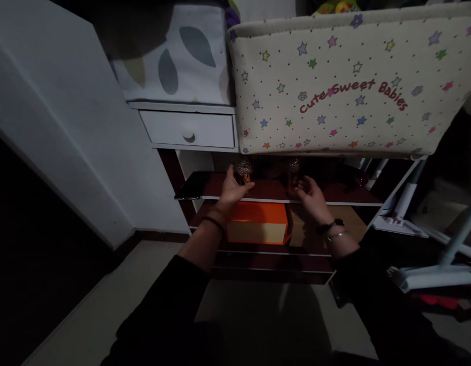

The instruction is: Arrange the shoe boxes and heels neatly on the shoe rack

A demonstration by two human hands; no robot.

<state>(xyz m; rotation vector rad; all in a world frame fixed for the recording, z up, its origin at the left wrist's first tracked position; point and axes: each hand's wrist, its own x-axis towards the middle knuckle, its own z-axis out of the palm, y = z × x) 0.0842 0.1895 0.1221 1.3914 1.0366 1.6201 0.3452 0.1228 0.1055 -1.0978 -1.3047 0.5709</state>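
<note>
My left hand point(233, 190) is at the shelf, its thumb and fingers closed around the lower part of a small ornament point(244, 166) with a glittery domed top and an orange patch below. To the right stands a similar ornament point(294, 165), darker and partly in shadow. The fingertips of my right hand point(312, 198) are bent in at its lower right side and seem to pinch it. Both ornaments are on the dark red shelf board point(271, 189), under the overhang of a fabric bin. Their lower parts are dim and partly hidden by my fingers.
A star-patterned fabric bin point(334, 66) overhangs the shelf. Left of it are a leaf-patterned box point(174, 61) and a white drawer point(189, 129). A dark flat object point(195, 184) lies at the shelf's left end. Below are an orange box point(256, 223) and a cardboard box point(309, 231).
</note>
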